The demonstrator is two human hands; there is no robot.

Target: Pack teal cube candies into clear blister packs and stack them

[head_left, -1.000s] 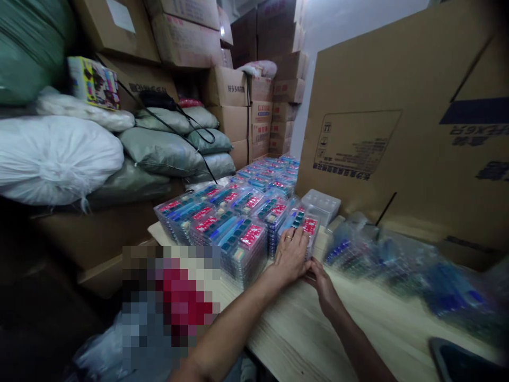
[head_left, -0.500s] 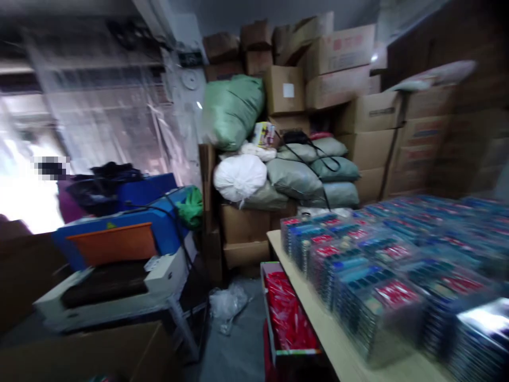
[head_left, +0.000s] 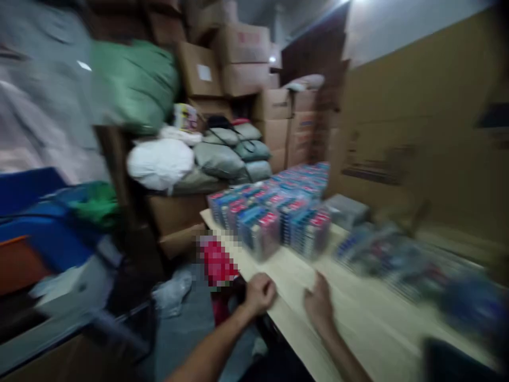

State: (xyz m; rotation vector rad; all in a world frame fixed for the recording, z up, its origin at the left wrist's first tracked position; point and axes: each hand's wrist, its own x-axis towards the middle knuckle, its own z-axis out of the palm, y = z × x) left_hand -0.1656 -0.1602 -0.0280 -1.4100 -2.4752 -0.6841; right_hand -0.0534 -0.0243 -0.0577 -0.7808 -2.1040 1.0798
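Over the near edge of the pale table (head_left: 358,313) is my left hand (head_left: 260,293), its fingers curled in; whether anything small is inside is hidden. Farther right, above the tabletop, my right hand (head_left: 319,302) has its thumb raised apart from the blurred fingers, and no object shows in it. Beyond both hands stand rows of clear packs (head_left: 260,233) with blue, red and white contents, touched by neither hand.
Blurred clear packages (head_left: 382,254) lie along the table's right side by a large cardboard sheet (head_left: 397,132). Left of the table are a red-filled box (head_left: 217,260), a plastic bag (head_left: 173,292) and a blue machine (head_left: 43,233). Sacks (head_left: 218,159) and cartons are stacked behind.
The view has swung right and shows more of the table and the cardboard sheet. Both of my hands have come into view over the table.
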